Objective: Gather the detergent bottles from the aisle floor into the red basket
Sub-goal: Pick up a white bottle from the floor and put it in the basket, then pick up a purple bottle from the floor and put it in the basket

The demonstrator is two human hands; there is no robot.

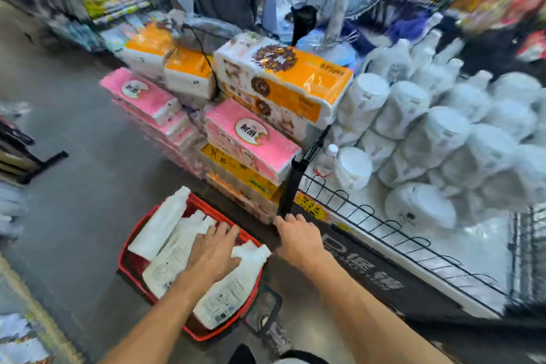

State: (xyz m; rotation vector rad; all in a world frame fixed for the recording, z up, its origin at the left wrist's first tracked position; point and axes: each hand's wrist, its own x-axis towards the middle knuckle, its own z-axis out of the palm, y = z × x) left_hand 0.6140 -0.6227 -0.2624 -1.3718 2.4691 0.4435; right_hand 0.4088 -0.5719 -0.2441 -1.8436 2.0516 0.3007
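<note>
Left hand point(214, 248) lies flat with fingers straight, pressing on the detergent bottles point(174, 254) in the red basket point(131, 263); it grips nothing. Right hand point(298, 238) curls at the foot of a black bar point(291, 189); too blurred to tell if it grips. Risk: the bottles are piled loose and one pokes over the rim, so a tilt could spill them.

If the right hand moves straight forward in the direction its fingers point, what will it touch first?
Most likely the black shelf post, which stands just beyond the fingertips of the right hand. The stacked tissue packs lie close behind it; depth is hard to judge here.
</note>
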